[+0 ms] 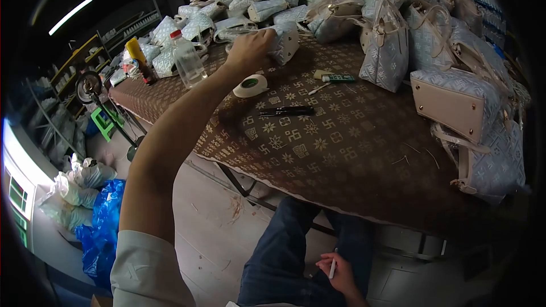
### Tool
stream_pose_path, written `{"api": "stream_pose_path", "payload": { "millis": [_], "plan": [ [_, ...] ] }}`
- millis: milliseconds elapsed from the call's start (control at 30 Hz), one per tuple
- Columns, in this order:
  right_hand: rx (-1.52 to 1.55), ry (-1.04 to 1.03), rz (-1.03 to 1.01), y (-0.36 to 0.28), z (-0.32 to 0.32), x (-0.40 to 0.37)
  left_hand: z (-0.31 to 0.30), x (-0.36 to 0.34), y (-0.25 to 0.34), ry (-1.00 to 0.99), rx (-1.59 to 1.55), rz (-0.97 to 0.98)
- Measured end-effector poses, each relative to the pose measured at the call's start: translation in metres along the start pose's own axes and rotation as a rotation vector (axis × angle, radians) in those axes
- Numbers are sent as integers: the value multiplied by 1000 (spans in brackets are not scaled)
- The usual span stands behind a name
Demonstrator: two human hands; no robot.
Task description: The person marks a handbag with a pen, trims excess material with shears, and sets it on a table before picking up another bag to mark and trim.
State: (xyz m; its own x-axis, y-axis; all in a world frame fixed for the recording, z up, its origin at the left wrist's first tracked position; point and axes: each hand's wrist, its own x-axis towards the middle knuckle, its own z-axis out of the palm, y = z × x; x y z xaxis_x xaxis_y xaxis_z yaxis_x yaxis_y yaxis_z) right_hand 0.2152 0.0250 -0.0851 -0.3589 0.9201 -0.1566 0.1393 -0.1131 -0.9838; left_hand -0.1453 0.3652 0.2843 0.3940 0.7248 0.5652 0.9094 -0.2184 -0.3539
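Fingers (265,36) of L hand (249,51) bend half-closed at bag (285,45) (reach step), hold unclear; R hand (342,276) pinches white stick (333,267); any bag lift req. firm L grip.

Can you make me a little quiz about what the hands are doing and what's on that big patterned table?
1. True or false: the clear bottle on the table has a red cap.
2. What does the right hand hold?
A) a roll of tape
B) a thin, pale stick
C) a bag
3. Fill in the gap: the ____ hand is stretched out to the bags.

Key: 1 true; 2 B; 3 left.
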Motion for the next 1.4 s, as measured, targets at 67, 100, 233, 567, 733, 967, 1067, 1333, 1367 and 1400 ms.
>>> {"api": "stream_pose_path", "payload": {
  "millis": [67,100,233,567,733,967,1067,1333,1367,1400],
  "plan": [
    [-1,11,-12,3,-1,-1,-7,-2,2,116,-24,75],
    [2,22,-19,5,0,-2,-22,-5,13,233,-54,126],
    [30,47,-40,11,1,-3,-105,-33,66,606,-62,342],
    [-77,37,-105,19,4,1,-219,-65,72,1126,36,684],
    [-64,62,-160,10,-1,3,-206,-56,55,829,19,443],
    [-28,29,-140,21,-4,4,-183,-67,100,358,-169,585],
    [-37,32,-130,21,-3,2,-169,-86,153,268,-231,713],
    [38,42,-103,22,-3,0,-159,-88,165,-11,-277,793],
    [30,39,-99,22,-3,1,-157,-89,161,-13,-275,791],
    [22,36,-94,22,-3,1,-153,-89,156,4,-287,775]
  ]
}}
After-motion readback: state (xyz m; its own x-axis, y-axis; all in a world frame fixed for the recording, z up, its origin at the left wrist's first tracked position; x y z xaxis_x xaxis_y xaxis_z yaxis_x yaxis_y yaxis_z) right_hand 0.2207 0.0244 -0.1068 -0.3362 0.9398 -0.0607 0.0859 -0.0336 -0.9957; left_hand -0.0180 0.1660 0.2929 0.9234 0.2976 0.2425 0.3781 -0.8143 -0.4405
